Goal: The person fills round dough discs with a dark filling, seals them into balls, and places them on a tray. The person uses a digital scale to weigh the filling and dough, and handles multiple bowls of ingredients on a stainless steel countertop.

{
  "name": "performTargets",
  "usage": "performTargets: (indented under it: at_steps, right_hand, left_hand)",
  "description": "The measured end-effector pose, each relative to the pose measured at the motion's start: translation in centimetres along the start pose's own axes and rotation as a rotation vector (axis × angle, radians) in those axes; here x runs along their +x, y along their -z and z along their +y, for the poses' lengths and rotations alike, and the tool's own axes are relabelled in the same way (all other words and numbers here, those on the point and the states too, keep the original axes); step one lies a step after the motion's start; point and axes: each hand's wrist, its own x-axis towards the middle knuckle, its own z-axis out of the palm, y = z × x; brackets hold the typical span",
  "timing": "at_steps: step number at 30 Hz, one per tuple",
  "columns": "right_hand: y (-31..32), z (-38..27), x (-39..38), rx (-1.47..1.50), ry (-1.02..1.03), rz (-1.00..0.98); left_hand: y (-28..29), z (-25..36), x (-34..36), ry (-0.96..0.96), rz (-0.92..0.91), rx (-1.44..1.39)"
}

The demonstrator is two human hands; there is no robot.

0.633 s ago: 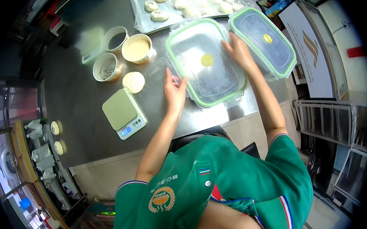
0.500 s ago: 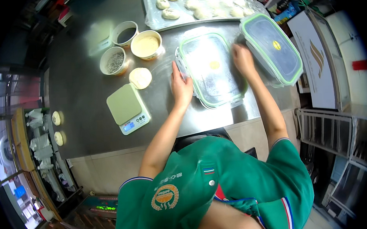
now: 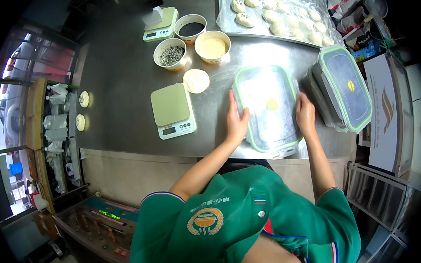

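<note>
A clear rectangular food container (image 3: pixel 271 127) with a green-edged transparent lid lies flat on the steel worktable. My left hand (image 3: pixel 237 123) presses against its left side, fingers stretched along the edge. On its right side my right hand (image 3: pixel 305 113) is closed at the rim, the fingers bent and their tips partly hidden. Glare on the lid hides what is inside. To the right stands a stack of similar lidded containers (image 3: pixel 348 85).
Left of me are a kitchen scale (image 3: pixel 171 106), a round dough piece (image 3: pixel 196 81), and bowls of dark filling (image 3: pixel 190 29), speckled filling (image 3: pixel 171 55) and pale filling (image 3: pixel 212 46). A second scale (image 3: pixel 160 25), two buns (image 3: pixel 82 111) and a plastic-covered bun tray (image 3: pixel 273 14) lie farther out.
The view has turned, shifting the table's things right in the picture. My right hand has moved nearer to me along the container's right side. My left hand stays at the left side.
</note>
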Motion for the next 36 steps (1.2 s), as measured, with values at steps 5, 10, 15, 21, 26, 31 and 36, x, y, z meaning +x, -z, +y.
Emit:
performTargets:
  at_steps: [5,10,15,21,26,31,36]
  right_hand:
    - [-1.0,2.4,-0.5,0.254,-0.055,0.161]
    - [-0.8,0.6,-1.4,0.043,-0.102,-0.041]
    - [0.5,2.8,0.8,0.256,-0.147,-0.281]
    - [3.1,-2.2,-4.4,-0.294,0.184,0.053]
    - [-0.5,0.5,-15.4,0.187,-0.361,0.312]
    - [-1.7,2.6,-14.8,1.211,-0.706,0.252]
    - [1.5,1.4,-17.2,1.235,-0.796,0.254]
  left_hand:
    - [1.6,1.6,-0.6,0.033,-0.08,0.353]
    - [0.6,0.3,-0.3,0.147,-0.044,0.086]
    - [-0.7,-0.4,-2.5,0.14,-0.086,-0.226]
    - [0.1,3.1,2.3,-0.403,0.048,0.646]
    - [-1.0,5.6,10.6,-0.006,-0.471,1.038]
    - [-1.3,2.2,11.5,0.045,-0.45,0.808]
    - [-0.7,2.9,8.2,0.037,-0.507,0.822]
